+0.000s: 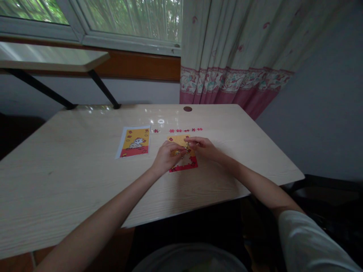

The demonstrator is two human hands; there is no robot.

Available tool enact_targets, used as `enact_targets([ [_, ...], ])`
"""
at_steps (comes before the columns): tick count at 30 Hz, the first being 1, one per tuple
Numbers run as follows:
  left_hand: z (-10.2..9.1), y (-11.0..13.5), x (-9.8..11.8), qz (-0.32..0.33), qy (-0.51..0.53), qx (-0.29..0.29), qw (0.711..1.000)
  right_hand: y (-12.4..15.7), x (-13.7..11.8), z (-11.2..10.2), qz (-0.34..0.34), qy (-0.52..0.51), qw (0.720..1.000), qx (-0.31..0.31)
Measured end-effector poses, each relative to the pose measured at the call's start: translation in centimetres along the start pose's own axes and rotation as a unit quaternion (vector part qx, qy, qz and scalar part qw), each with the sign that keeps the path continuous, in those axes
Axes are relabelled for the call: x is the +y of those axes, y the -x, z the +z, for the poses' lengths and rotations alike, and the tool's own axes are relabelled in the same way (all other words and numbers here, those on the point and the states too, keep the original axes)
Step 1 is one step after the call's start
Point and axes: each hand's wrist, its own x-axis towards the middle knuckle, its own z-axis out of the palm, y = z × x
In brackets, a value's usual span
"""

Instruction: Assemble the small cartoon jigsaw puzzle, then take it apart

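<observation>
A jigsaw puzzle (193,162) in yellow and red lies partly assembled on the table, with bare tabletop showing through a gap in its lower middle. My left hand (167,154) is over its left side, thumb and fingers pinched around what looks like a small puzzle piece. Coming in from the right, my right hand (206,148) has its fingertips close to the left ones above the puzzle; its fingers are drawn together, and what they hold is hidden. Behind the hands, several red puzzle pieces (185,130) lie in a row. Another red piece (155,131) lies apart, to their left.
A picture sheet (138,142) with a white animal on yellow and red lies left of the puzzle. The pale wooden table (93,177) has a brown round cap (187,108) near its back edge. A raised shelf (53,56) stands back left; a curtain (221,75) hangs behind.
</observation>
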Motion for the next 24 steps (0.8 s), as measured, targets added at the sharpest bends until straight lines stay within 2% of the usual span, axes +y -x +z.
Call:
enact_targets([
  [4, -0.11, -0.1, 0.47, -0.027, -0.003, 0.01, 1.0, 0.25, -0.41, 0.11, -0.061, 0.029, 0.998, -0.001],
  [7, -0.24, -0.16, 0.67, -0.05, -0.007, 0.018, 0.999, 0.45, -0.63, 0.26, -0.07, 0.035, 0.997, 0.002],
  [11, -0.32, -0.21, 0.75, -0.06, 0.003, 0.019, 0.998, 0.38, -0.66, 0.34, -0.025, 0.004, 0.999, 0.03],
  [15, -0.24, -0.22, 0.68, -0.053, -0.003, 0.005, 0.999, 0.03, -0.72, 0.37, 0.027, -0.086, 0.994, 0.062],
  [20, -0.15, -0.22, 0.62, -0.046, 0.003, 0.005, 0.999, -0.22, -0.71, 0.65, 0.091, -0.203, 0.973, 0.054],
  [24, -0.18, -0.21, 0.44, -0.06, 0.031, 0.013, 0.998, -0.18, -0.65, 0.5, 0.085, -0.162, 0.982, 0.046],
])
